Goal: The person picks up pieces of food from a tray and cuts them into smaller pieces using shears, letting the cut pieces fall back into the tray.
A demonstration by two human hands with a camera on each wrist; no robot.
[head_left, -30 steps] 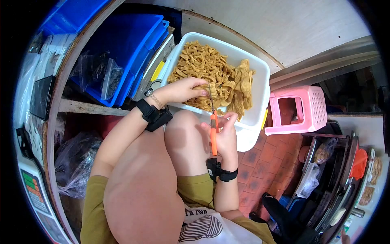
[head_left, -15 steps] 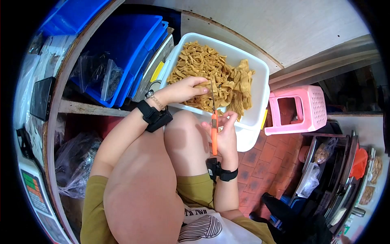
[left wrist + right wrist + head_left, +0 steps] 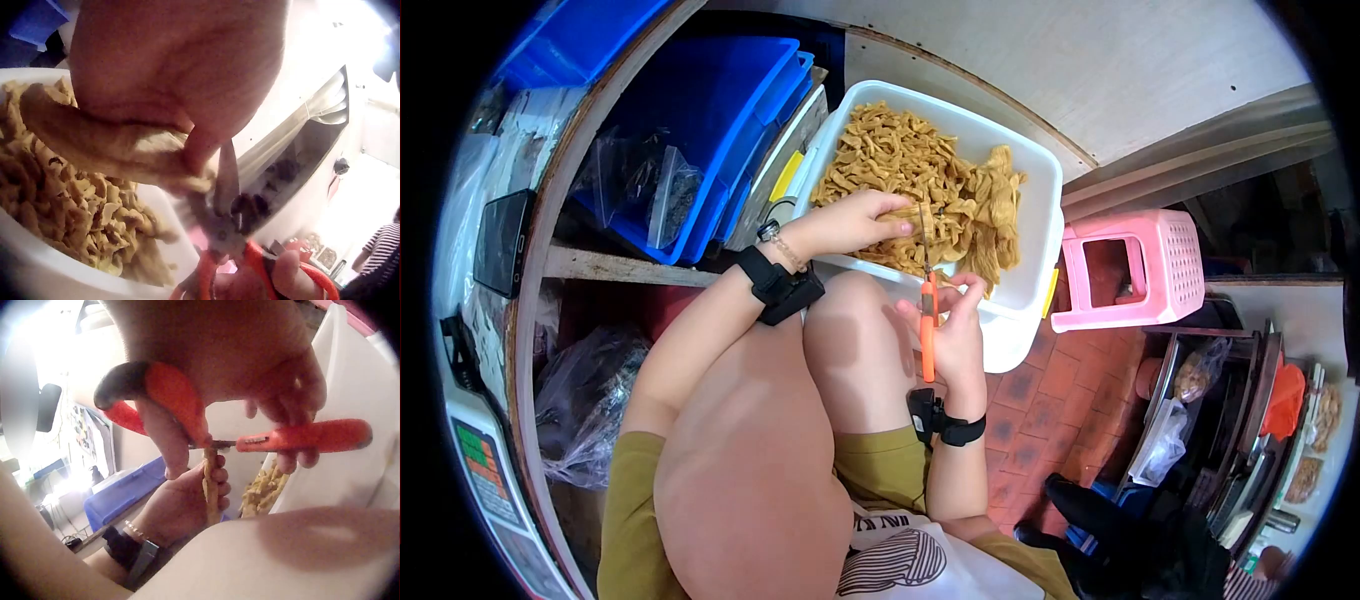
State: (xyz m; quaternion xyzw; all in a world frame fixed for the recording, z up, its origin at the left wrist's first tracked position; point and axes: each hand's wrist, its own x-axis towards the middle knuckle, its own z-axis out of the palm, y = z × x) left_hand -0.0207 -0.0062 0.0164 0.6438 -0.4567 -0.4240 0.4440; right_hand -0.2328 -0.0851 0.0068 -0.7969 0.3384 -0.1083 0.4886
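My left hand pinches a folded, tan, wrinkled strip, which looks like tofu skin, over the near side of a white tub. In my right hand are orange-handled scissors, thumb and fingers in the handle loops. Their blades point away from me and meet the strip's end right beside my left thumb, as the left wrist view shows. A heap of cut tan pieces fills the tub's left part; longer uncut-looking strips lie to the right.
A pink stool stands right of the tub. Blue crates occupy the shelf at left, with a plastic bag below. At lower right, another person's dark clothing shows near a rack of goods.
The scissors have shifted very slightly while both hands keep their places at the tub. At lower right, more of the other person's dark clothing has come into view.
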